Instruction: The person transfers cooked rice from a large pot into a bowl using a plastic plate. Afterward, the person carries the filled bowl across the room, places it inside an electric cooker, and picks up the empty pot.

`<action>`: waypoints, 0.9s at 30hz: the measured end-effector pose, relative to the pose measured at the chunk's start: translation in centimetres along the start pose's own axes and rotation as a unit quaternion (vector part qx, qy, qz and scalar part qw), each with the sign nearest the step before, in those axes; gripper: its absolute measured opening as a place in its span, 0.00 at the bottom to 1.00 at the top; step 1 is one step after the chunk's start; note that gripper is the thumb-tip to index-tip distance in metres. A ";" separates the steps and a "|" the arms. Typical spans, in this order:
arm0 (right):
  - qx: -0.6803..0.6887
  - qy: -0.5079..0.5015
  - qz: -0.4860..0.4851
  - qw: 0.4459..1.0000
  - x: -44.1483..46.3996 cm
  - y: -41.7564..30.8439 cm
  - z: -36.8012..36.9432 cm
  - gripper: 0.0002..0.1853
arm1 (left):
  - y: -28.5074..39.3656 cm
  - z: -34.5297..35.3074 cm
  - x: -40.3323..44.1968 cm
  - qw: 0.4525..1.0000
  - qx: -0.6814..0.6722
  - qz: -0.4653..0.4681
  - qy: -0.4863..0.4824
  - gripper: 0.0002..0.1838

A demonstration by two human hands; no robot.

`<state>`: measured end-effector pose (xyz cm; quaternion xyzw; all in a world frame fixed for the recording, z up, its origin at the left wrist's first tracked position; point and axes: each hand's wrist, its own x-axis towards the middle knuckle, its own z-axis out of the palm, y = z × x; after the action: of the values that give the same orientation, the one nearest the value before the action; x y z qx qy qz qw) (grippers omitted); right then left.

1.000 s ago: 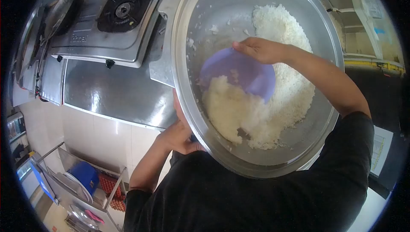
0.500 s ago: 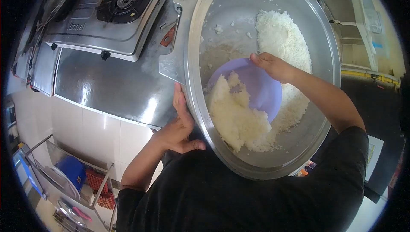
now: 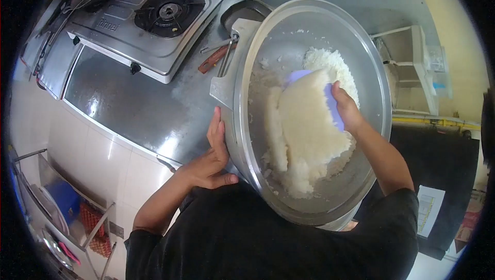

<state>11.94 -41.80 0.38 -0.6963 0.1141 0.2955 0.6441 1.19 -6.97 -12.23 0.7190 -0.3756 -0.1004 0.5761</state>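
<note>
A large metal pot (image 3: 356, 32) leans toward me, with cooked white rice (image 3: 309, 120) inside. My right hand (image 3: 349, 111) grips the rim of a light purple plate (image 3: 333, 106), thumb over the edge. A big clump of rice lies over the plate, covering most of it, and more rice (image 3: 332, 63) sits behind against the pot wall. Outside the pot, my left hand (image 3: 212, 157) presses against its near left side, fingers stretched out and thumb apart. A metal handle bracket (image 3: 223, 88) juts from the pot above that hand.
A gas stove (image 3: 170, 11) stands on the steel counter (image 3: 124, 99) at left. Behind the pot are a dark pan (image 3: 245, 12) and a reddish-brown handle (image 3: 214, 59). A rack (image 3: 98, 223) with a blue container is lower left. A white shelf (image 3: 417, 69) is at right.
My right hand has tilted and raised the plate under the rice, and the clump now covers more of it. My left hand stays against the pot. The camera view has shifted.
</note>
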 end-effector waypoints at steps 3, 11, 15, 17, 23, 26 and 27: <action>0.038 0.056 -0.034 0.997 -2.1 -1.2 -1.1 0.39 | 0.2 1.0 -0.2 0.996 -0.029 0.019 0.078 0.53; 0.090 0.279 -0.104 0.950 -13.7 -3.5 -4.3 0.35 | -2.6 1.2 -3.1 0.994 -0.018 -0.085 -0.059 0.28; 0.117 0.429 -0.107 0.889 -24.2 -0.3 -7.1 0.33 | -2.2 0.7 -4.0 0.971 -0.127 -0.190 -0.071 0.22; 0.125 0.500 -0.073 0.854 -30.2 1.8 -8.3 0.33 | -2.3 0.1 -5.4 0.941 -0.164 -0.294 -0.040 0.23; 0.190 0.555 -0.050 0.809 -42.9 13.2 -9.8 0.30 | -7.5 -1.1 -10.2 0.934 -0.195 -0.292 0.069 0.24; 0.089 0.557 0.066 0.823 -45.3 19.1 -10.3 0.28 | -10.4 -2.0 -12.7 0.935 -0.176 -0.302 0.062 0.25; 0.064 0.556 0.118 0.820 -44.1 19.1 -9.0 0.27 | -11.1 -2.0 -13.1 0.933 -0.175 -0.306 0.069 0.24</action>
<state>-31.26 -63.05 9.12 -0.6804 0.5532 -0.0759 0.4746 -2.06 3.73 -25.37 0.6922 -0.0732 -0.2857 0.6586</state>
